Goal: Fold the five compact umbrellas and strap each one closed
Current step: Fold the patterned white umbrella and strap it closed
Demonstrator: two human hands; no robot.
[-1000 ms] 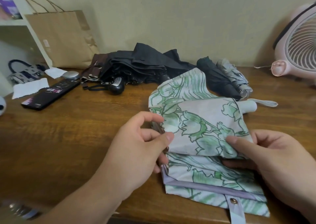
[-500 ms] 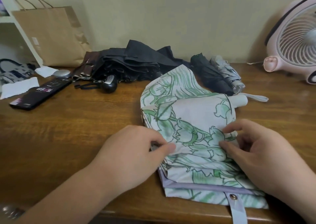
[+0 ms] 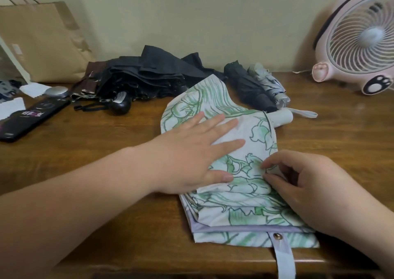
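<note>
Fabric is what changed: half a second ago our left hand [image 3: 191,153] was pinching the near-left edge of the floral umbrella [image 3: 238,178]; now it lies open and flat on the canopy, fingers spread and pointing away from us, pressing the top panel down. A second ago that panel was lifted between both hands, so the fold has been laid over and is being smoothed.

Our right hand [image 3: 315,191] has moved less. It sits just right of the left hand, fingers curled, the tips pinching or tucking a crease of fabric near the middle of the canopy; we cannot tell whether it grips the cloth or only pins it.

The floral umbrella lies on the worktop [image 3: 106,150] under both hands, its pale handle [image 3: 281,117] sticking out beyond the left fingertips. Its strap [image 3: 284,257], with a snap, hangs off the near edge below the right hand, unfastened.

We judge this umbrella to be mid-fold: pleats flattened, not yet rolled, not yet strapped. Next we would need to wrap the panels around the shaft and bring the strap round.

Beyond the left hand lies a loose heap of dark umbrellas [image 3: 145,80], looking unfolded. Two rolled umbrellas [image 3: 255,87] lie beyond the right hand, apparently done.
</note>
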